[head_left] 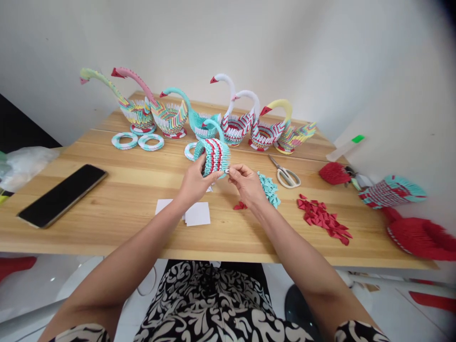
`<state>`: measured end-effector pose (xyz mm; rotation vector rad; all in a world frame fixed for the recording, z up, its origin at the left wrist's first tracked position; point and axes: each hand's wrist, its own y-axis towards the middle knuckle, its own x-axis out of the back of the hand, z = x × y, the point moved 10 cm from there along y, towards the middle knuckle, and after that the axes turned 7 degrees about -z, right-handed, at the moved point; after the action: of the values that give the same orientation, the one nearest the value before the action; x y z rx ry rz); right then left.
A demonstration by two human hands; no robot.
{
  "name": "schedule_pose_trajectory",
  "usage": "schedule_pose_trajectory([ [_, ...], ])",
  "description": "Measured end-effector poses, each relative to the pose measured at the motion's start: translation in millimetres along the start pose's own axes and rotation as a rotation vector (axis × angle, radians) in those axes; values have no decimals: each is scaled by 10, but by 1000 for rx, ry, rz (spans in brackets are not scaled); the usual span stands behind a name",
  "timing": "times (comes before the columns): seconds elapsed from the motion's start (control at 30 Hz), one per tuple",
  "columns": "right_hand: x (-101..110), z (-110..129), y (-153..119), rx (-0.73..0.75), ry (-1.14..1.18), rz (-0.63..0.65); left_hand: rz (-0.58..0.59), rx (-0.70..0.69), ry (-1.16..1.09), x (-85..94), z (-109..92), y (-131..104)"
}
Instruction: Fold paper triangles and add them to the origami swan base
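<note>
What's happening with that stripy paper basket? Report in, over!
Left hand gripping striped folded-paper basket, tipped sideways. Right hand pinched shut at its spiky edge. Scissors lying off to the right, not in the way.

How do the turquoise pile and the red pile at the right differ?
The turquoise pile shows right beside the right hand; the red pile lies apart, farther right. The red pile trails toward the front edge of the table, while the turquoise pile's visible part is more bunched. Both are loose folded pieces on that table.
</note>
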<state>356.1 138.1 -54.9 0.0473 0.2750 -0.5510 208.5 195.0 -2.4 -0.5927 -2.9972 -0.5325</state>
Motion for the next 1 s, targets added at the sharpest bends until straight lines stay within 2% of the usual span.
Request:
schedule_pose_trajectory([
  [0.23, -22, 241, -35, 128, -212, 51, -32, 103, -190, 9, 95, 0],
  [0.57, 28, 13, 35, -15, -186, 95, -6, 133, -203, -36, 141, -10],
  [0.63, 25, 46, 24, 19, -223, 81, -2, 134, -200, -44, 146, -12],
  [0.8, -24, 241, -60, 215, -328, 5, -8, 133, -204, -55, 167, -14],
  [0.9, -43, 265, -80, 237, -291, -8, -24, 156, -246, -53, 220, 3],
  [1.0, -53, 199, -54, 150, -161, 43, -23, 166, -354, -62, 254, 35],
])
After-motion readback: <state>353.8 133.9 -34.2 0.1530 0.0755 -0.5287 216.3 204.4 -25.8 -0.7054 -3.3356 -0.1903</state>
